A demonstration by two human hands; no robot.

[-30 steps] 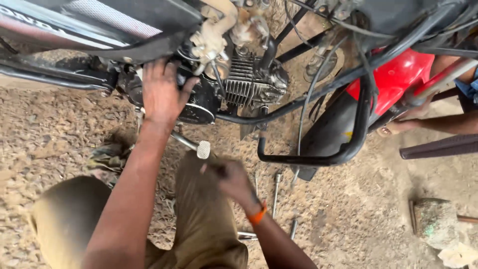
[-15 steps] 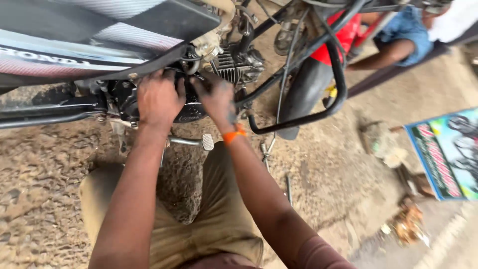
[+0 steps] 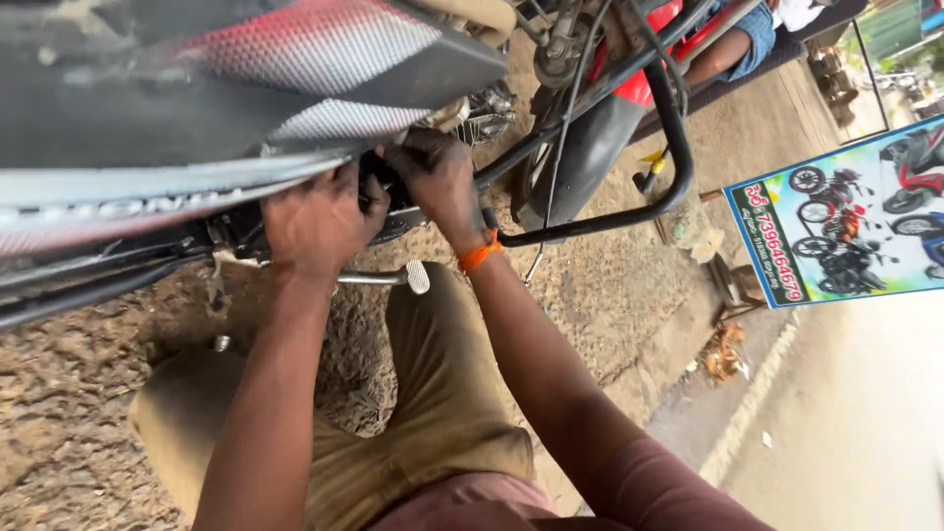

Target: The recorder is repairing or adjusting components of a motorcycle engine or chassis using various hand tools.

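While the person crouched on the dirt ground (image 3: 88,393), both hands had closed in on the motorcycle engine (image 3: 393,211), low under the side panel (image 3: 324,69). A second earlier only the left hand (image 3: 315,221) was on the casing and the right hung back by the knee; now the right hand (image 3: 433,177), orange wristband (image 3: 479,254) showing, sat beside it. Left hand: fingers curled against the dark casing. Right hand: clamped round something at the engine's front edge; what exactly, can't tell, the part was hidden under the fingers. Foot peg (image 3: 393,278) stuck out just below the wrists, untouched. Black crash guard (image 3: 639,187) looped past to the right. Two-handed work on the casing, by my read. Poster of motorbikes (image 3: 846,221) stood well apart, near the road.
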